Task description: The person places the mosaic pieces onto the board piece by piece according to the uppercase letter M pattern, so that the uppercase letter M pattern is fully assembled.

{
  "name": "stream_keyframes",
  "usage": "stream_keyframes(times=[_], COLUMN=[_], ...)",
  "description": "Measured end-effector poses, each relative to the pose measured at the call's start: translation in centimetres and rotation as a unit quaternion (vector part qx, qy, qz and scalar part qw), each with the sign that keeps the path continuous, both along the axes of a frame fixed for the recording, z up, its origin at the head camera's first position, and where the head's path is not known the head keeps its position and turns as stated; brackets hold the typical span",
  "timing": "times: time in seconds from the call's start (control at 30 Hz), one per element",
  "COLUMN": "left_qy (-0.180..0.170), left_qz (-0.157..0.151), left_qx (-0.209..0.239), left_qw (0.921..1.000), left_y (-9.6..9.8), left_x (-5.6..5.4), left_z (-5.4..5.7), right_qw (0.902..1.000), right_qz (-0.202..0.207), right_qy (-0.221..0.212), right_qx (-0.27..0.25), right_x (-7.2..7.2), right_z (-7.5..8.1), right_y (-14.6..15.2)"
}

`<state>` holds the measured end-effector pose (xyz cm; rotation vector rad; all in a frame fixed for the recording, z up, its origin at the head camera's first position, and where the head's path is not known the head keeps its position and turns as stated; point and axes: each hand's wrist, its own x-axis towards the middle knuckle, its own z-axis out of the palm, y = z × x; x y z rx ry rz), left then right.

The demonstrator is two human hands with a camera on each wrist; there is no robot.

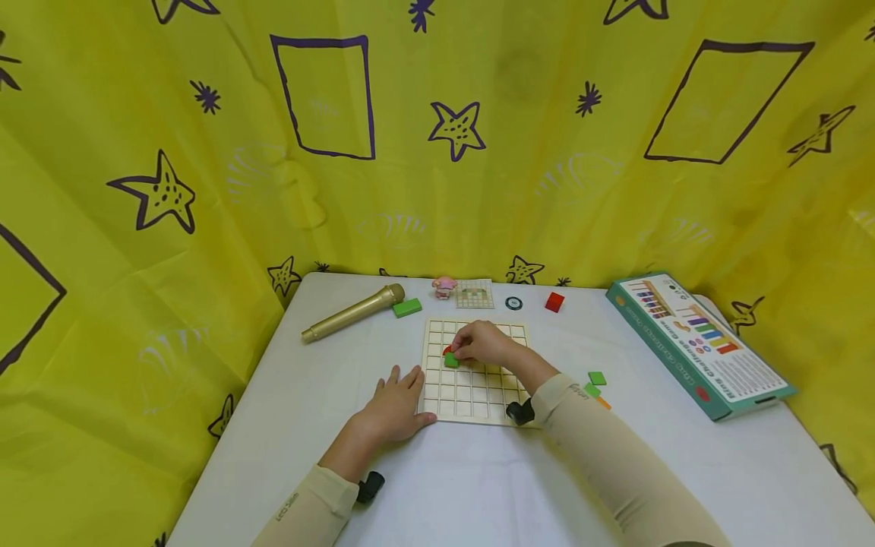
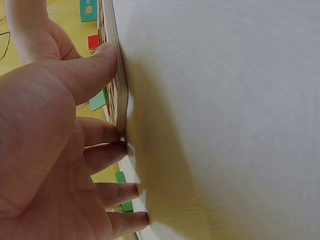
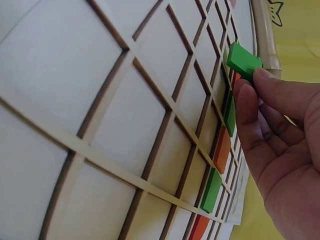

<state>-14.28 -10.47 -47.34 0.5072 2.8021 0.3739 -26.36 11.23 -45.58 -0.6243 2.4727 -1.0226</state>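
Between thumb and fingertips my right hand [image 1: 487, 344] pinches a green square tile [image 3: 242, 60], tilted over the wooden grid board [image 1: 472, 418]. Beneath that hand, the right wrist view has a row of tiles in the cells: an orange tile [image 3: 222, 150], a green tile [image 3: 211, 190], a red tile [image 3: 199, 227] and others partly hidden by the hand. With fingers spread straight, my left hand [image 1: 390, 408] rests on the table at the board's near left corner. Its thumb [image 2: 92, 70] lies against the board's edge.
Behind the board lie a gold microphone [image 1: 352, 314], a green block [image 1: 407, 308], a pink figurine [image 1: 444, 287], a grid card [image 1: 475, 294], a round token [image 1: 514, 303] and a red block [image 1: 554, 301]. At right are loose green tiles [image 1: 597, 377] and a game box [image 1: 704, 346].
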Motion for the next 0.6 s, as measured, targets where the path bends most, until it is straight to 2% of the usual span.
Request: stream_keyframes(times=[0.17,0.43,0.6], left_qy=[-0.002,0.000,0.001], left_qz=[0.000,0.003,0.001], left_qx=[-0.002,-0.005,-0.002], left_qw=[1.0000,1.0000,1.0000], left_y=[0.01,0.08,0.02], left_x=[-0.09,-0.16,-0.16], left_z=[-0.04,-0.36,-0.31], right_qw=[1.0000,0.9983,0.9974], right_qz=[-0.002,0.012,0.012], right_qy=[-0.008,0.039,0.044], right_qx=[0.005,0.042,0.056], right_x=[0.28,0.33,0.43], right_z=[-0.18,-0.73,-0.81], right_y=[-0.50,-0.77,-0.96])
